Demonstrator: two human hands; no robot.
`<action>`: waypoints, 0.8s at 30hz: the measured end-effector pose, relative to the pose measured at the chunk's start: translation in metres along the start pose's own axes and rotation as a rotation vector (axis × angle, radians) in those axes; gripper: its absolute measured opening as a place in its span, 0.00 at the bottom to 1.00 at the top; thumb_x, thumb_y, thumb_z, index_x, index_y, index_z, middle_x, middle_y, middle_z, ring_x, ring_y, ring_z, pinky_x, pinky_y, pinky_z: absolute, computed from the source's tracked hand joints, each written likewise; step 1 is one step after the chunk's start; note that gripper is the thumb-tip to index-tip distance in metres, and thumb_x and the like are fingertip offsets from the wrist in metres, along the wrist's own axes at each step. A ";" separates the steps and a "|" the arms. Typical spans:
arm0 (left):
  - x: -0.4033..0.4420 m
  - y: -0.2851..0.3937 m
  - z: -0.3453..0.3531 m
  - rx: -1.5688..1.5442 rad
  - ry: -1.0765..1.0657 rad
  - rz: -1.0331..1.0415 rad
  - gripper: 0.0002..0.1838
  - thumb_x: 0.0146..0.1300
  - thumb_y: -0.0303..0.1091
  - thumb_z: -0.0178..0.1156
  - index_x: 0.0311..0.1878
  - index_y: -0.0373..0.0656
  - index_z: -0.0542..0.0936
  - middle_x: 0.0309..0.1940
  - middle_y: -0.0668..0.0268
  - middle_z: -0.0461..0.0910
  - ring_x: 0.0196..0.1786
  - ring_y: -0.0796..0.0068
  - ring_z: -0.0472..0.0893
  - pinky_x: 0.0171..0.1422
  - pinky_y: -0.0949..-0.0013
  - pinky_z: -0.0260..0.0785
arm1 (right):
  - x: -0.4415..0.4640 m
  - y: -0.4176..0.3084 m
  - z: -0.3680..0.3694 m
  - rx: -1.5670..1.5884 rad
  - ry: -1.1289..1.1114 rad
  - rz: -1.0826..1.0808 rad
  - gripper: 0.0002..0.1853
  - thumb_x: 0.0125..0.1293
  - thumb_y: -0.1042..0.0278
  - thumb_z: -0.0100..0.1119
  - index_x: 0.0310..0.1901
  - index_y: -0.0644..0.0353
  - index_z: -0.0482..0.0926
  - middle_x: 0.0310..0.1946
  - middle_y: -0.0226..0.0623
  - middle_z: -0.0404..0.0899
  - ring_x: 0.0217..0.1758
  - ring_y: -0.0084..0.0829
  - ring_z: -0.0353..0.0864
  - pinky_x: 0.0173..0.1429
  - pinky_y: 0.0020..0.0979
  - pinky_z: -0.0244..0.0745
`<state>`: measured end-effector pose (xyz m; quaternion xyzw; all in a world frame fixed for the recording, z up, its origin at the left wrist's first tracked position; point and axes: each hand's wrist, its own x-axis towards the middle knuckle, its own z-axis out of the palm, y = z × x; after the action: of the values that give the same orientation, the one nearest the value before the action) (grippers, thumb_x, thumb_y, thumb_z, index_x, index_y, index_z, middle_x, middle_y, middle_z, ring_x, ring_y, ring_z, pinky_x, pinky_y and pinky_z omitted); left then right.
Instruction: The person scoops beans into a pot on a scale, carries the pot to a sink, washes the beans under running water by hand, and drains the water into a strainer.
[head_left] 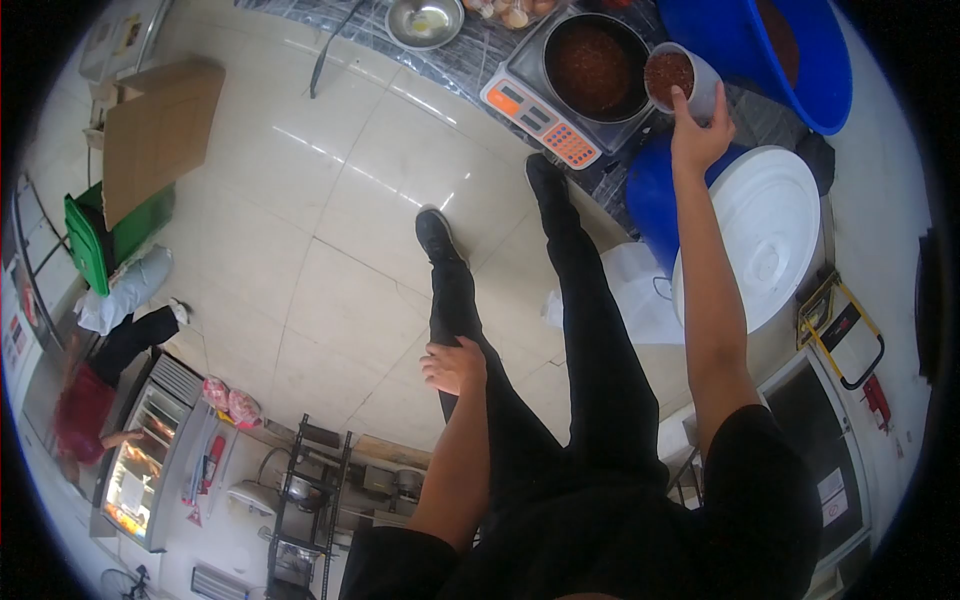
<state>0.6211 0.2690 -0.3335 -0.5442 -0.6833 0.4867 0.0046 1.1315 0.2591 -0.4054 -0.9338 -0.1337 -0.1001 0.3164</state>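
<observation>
My right hand [703, 130] grips a translucent white plastic cup [706, 80], its thumb at the rim. Reddish-brown food fills the tilted cup, which is at the right edge of a round dark pan [640, 110]. More reddish-brown food [595, 68] lies in the pan; its exact kind is unclear. Under the pan is a digital scale [540, 122] with an orange and white keypad. My left hand [455, 367] rests on my black trouser leg, holding nothing, fingers laid over the knee area.
A large blue tub [825, 85] with reddish-brown contents stands right of the cup. Below it, a white round lid [765, 235] leans by another blue container [655, 205]. A metal bowl [425, 20] sits left of the scale. A person in red [80, 410] is at far left.
</observation>
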 end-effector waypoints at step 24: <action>-0.023 0.009 0.028 -0.229 -0.182 0.006 0.32 0.61 0.57 0.64 0.58 0.41 0.75 0.56 0.50 0.79 0.61 0.49 0.80 0.63 0.49 0.71 | 0.325 0.016 -0.006 1.180 -0.144 0.864 0.55 0.69 0.37 0.64 0.81 0.66 0.47 0.77 0.60 0.58 0.78 0.53 0.65 0.77 0.53 0.68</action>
<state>0.6221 0.2327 -0.3418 -0.4969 -0.7302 0.4530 -0.1210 1.4422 0.3040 -0.3216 -0.5819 0.1942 0.1837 0.7681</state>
